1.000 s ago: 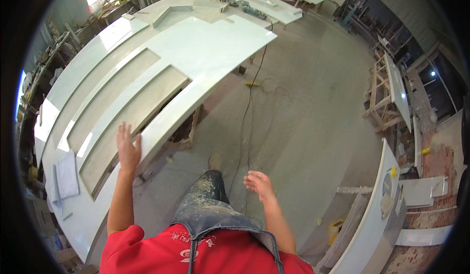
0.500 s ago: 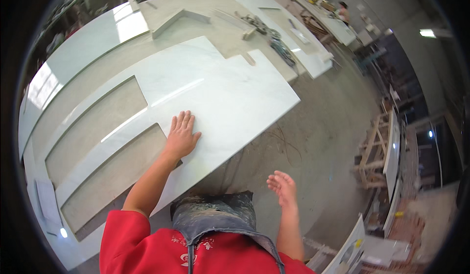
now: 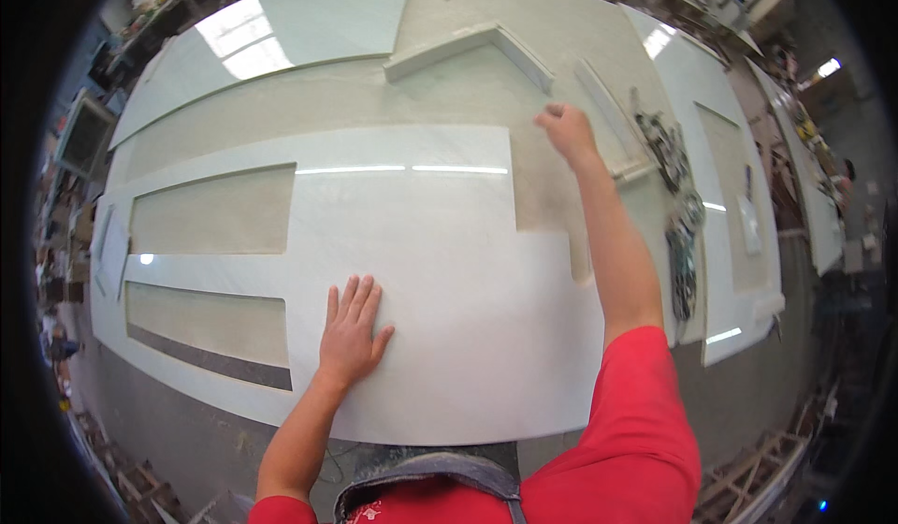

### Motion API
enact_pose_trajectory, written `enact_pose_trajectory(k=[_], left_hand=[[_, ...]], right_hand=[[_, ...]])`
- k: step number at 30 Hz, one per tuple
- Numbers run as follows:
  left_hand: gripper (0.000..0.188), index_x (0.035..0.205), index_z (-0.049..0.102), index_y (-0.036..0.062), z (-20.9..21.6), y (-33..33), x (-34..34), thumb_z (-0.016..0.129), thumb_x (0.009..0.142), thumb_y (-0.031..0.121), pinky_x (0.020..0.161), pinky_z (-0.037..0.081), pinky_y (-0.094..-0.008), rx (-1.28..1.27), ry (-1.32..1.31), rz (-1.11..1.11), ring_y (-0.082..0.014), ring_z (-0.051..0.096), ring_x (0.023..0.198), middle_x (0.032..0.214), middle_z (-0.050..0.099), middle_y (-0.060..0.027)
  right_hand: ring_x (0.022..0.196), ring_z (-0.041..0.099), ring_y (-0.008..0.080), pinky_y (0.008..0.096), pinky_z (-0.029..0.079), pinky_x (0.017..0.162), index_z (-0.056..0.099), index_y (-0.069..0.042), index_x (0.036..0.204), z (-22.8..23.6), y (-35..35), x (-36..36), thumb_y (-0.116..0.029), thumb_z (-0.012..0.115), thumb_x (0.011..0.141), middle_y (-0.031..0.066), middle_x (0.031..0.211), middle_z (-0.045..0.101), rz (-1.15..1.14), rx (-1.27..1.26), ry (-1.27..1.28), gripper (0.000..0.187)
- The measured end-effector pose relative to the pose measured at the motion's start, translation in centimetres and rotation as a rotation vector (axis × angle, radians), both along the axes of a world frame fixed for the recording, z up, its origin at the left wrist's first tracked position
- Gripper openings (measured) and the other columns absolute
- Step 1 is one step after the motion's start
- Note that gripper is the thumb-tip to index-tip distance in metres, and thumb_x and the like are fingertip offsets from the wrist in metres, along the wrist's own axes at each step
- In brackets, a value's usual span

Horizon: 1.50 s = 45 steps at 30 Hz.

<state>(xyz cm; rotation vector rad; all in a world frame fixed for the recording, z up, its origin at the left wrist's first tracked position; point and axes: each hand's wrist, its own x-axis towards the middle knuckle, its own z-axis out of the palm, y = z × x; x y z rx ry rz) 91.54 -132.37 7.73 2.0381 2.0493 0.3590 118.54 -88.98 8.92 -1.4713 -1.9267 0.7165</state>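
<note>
A large white marble-look stone slab [image 3: 440, 327] lies in front of me, with two long rectangular cutouts on its left side and a stepped notch at its far right corner. My left hand [image 3: 353, 335] rests flat on the slab, fingers spread, just right of the nearer cutout. My right hand [image 3: 568, 133] is raised beyond the notch, between an angled pale strip piece [image 3: 496, 42] and a straight strip [image 3: 608, 108]. Its fingers are curled and slightly blurred, and I see nothing in them.
A tangle of dark cords or chain [image 3: 678, 206] lies right of the slab. Another white slab with a cutout [image 3: 720, 281] stands further right. A glossy pale slab [image 3: 327, 19] lies at the far left, and a small flat piece [image 3: 112, 248] rests at the left edge.
My view and body have turned toward the slab. My right hand has swung from beside me, off the slab, to above the far side, its fingers now curled. My left hand stays flat on the slab.
</note>
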Motion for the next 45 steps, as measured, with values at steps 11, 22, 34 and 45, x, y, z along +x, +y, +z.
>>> enact_pose_trajectory(k=[11,22,34,45], left_hand=[[0.061,0.146,0.052,0.0041,0.6,0.3,1.6,0.065,0.095,0.035,0.125,0.024,-0.0526,-0.085,0.047,0.2,-0.0334,0.035,0.151,0.158,0.045,-0.0137],[0.063,0.152,0.045,0.0068,-0.2,-0.3,0.9,0.06,0.1,0.038,0.127,0.02,-0.05,-0.04,-0.028,0.212,-0.0287,0.028,0.154,0.163,0.037,-0.0107],[0.071,0.154,0.038,0.002,-1.9,-0.5,-0.4,0.058,0.101,0.045,0.128,0.018,-0.0484,0.074,-0.098,0.165,-0.0294,0.026,0.155,0.163,0.034,-0.0144],[0.043,0.118,0.054,0.0052,10.4,-3.1,-7.0,0.08,0.092,0.026,0.096,0.051,-0.0353,0.558,-2.029,0.542,-0.0153,0.06,0.103,0.109,0.06,-0.0026]], right_hand=[[0.102,0.072,0.0415,0.0496,0.057,0.088,0.076,0.002,0.098,-5.3,21.7,-8.7,-0.028,0.074,0.074,0.0283,0.104,0.073,0.029,0.076,-0.528,0.039],[0.058,0.056,0.0248,0.0439,0.041,0.052,0.061,0.005,0.076,-4.2,24.4,-7.6,-0.011,0.07,0.067,0.01,0.068,0.056,0.185,-0.511,-0.059,0.021],[0.081,0.063,0.0238,0.0373,0.055,0.071,0.049,0.002,0.11,3.6,-11.7,-7.3,0.003,0.066,0.075,0.0121,0.098,0.06,0.043,-0.484,0.618,0.039],[0.107,0.055,0.028,0.0393,0.047,0.095,0.04,0.007,0.127,4.0,-50.9,-20.8,-0.009,0.074,0.076,0.0198,0.117,0.053,-0.152,-0.493,0.502,0.064]])
